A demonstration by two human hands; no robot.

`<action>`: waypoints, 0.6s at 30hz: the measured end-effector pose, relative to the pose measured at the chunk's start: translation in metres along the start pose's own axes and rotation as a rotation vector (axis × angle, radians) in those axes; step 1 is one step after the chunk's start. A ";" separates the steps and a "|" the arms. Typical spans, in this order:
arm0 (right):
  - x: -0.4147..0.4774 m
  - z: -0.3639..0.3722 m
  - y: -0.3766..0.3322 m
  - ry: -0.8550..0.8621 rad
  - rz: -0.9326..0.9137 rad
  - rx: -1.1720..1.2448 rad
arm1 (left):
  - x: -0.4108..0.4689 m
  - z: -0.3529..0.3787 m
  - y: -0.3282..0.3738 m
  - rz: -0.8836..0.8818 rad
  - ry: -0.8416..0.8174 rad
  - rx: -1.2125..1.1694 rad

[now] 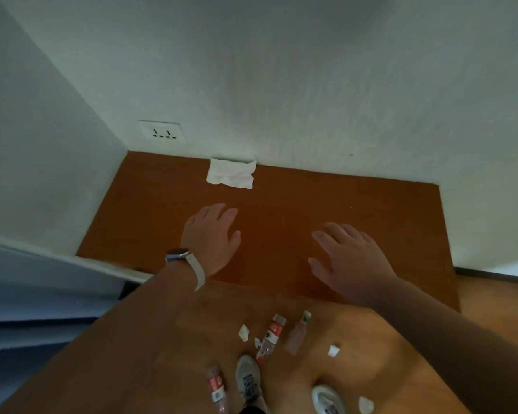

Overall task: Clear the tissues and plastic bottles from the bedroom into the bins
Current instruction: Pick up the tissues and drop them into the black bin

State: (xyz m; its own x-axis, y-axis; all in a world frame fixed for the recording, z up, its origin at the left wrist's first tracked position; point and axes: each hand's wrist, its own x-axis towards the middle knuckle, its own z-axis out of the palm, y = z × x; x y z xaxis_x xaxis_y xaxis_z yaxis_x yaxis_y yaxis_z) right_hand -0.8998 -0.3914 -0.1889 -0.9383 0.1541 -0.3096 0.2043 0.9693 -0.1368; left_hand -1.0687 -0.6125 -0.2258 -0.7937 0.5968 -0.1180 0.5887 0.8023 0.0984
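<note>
A white tissue (231,172) lies on the brown tabletop (386,219), pressed against the back wall. My left hand (211,236), with a watch on its wrist, hovers over the tabletop a short way in front of the tissue, fingers apart and empty. My right hand (350,258) is spread and empty further right. On the wooden floor below lie a red-labelled plastic bottle (271,336), a clear bottle (298,331) beside it, and another red-labelled bottle (216,386) by my left shoe. Crumpled tissues (243,332) (333,350) (365,404) are scattered around them.
White walls close in the tabletop at the back, left and right. A wall socket (162,132) sits above the table's far left corner. A bed edge with pale bedding (42,282) is at the left. My two shoes (248,380) (326,398) stand among the litter.
</note>
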 end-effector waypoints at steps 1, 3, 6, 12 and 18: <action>0.013 0.003 -0.008 0.002 0.018 0.000 | 0.019 0.008 -0.011 0.008 -0.003 -0.004; 0.035 0.010 -0.021 0.004 0.067 0.009 | 0.055 0.025 -0.027 0.021 -0.002 -0.021; 0.058 0.027 -0.033 -0.005 0.131 0.013 | 0.104 0.051 -0.044 0.021 -0.005 -0.049; 0.076 0.046 -0.044 -0.003 0.224 0.017 | 0.169 0.086 -0.058 0.016 0.007 -0.077; 0.081 0.057 -0.045 0.003 0.267 0.049 | 0.175 0.091 -0.051 0.083 0.102 -0.066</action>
State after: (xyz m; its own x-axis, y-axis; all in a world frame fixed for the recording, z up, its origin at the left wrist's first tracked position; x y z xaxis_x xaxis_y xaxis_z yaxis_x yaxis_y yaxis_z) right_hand -0.9695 -0.4337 -0.2615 -0.8501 0.4041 -0.3377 0.4582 0.8837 -0.0957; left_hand -1.2233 -0.5482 -0.3412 -0.7558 0.6547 -0.0055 0.6447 0.7456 0.1686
